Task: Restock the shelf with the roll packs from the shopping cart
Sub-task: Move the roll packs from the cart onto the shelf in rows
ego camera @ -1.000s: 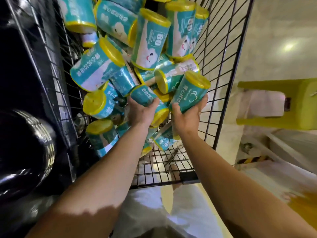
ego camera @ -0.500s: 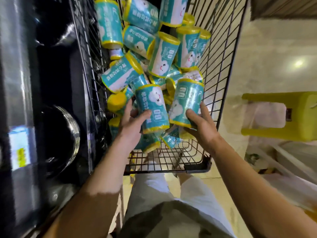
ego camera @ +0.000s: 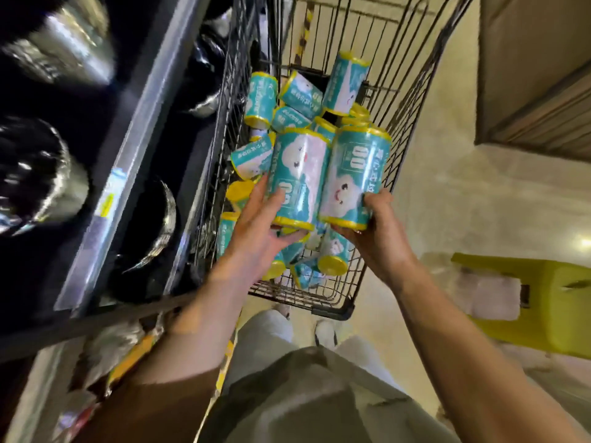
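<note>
Left hand (ego camera: pixel 256 231) grasped one roll pack (ego camera: pixel 299 177); right hand (ego camera: pixel 380 235) grasped another (ego camera: pixel 353 177), side by side, long axes pointing away, above the shopping cart (ego camera: pixel 412 100). The shelf (ego camera: pixel 134 174), apparently, lay left, nearer the left hand.

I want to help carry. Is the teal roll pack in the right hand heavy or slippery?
Probably light: the right hand lifts the roll pack alone, gripping only its lower end. Its glossy wrap may be a bit slippery. Being round, it would likely roll if laid on its side.
</note>
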`<state>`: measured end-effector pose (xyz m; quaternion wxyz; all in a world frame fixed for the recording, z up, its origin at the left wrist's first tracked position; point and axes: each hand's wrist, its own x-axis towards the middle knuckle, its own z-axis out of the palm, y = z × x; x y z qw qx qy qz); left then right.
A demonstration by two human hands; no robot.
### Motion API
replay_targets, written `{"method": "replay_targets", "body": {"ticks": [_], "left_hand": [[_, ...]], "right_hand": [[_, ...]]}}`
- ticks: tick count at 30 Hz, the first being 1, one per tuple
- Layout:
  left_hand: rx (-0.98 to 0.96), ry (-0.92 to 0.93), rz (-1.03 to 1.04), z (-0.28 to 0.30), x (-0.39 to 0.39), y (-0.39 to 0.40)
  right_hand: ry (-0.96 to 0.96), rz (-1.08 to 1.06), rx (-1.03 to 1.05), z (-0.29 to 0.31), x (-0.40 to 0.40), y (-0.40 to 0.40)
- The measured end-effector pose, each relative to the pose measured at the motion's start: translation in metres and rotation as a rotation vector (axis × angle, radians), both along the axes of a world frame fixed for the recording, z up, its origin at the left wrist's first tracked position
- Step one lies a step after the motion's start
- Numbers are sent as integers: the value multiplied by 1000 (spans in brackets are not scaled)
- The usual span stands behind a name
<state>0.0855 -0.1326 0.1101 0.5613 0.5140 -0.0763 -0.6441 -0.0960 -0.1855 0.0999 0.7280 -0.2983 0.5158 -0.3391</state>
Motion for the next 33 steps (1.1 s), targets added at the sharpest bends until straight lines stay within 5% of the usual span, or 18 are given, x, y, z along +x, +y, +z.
{"method": "replay_targets", "body": {"ticks": [6,15,33], "left_hand": [[-180,-314,124,35,-41,61],[-252,-511,554,92,-38,179],[-43,-899,1251,167,18,454]], "right_hand": [[8,166,-205,26,-17,42],[-74,302,-335,51,-23,107],[-360,878,-439,121,126,306]]}}
